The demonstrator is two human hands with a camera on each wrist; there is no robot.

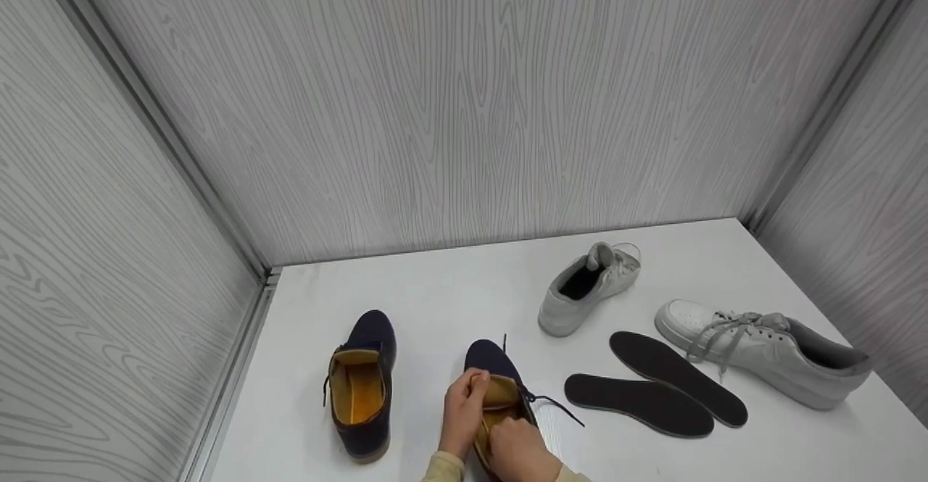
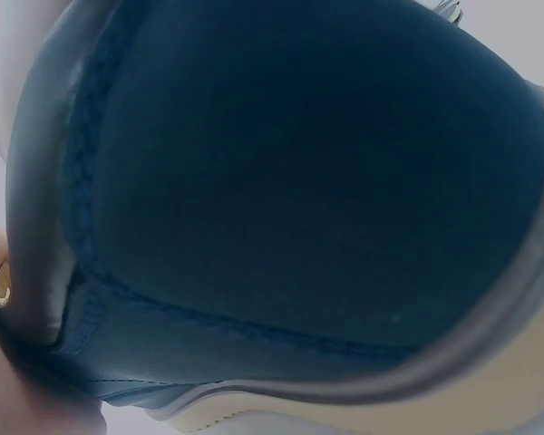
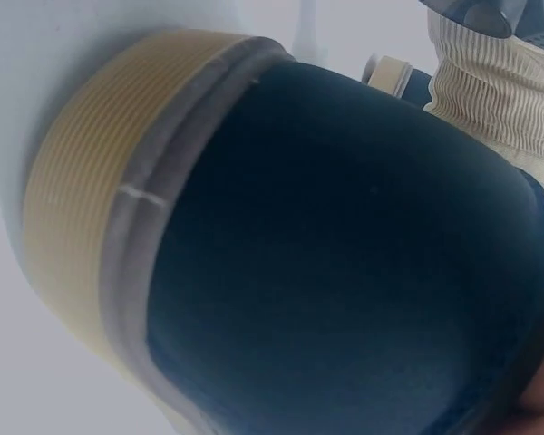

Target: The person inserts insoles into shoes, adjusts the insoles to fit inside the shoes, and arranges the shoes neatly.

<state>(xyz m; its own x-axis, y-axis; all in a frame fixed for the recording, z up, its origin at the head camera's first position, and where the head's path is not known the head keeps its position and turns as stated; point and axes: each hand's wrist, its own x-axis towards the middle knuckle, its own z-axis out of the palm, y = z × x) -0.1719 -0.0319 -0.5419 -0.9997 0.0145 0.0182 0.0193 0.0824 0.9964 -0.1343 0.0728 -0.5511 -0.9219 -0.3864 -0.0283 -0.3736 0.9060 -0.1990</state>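
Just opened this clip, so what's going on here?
A person is working on one of two navy shoes. Their left grip pinches the nearer navy shoe close to its tongue, while the right grip is at the opening, its fingertips hidden inside. The other navy shoe stands to the left, untouched. Over on the right, two dark insoles lie flat on the table, with two pale lace-up shoes nearby.
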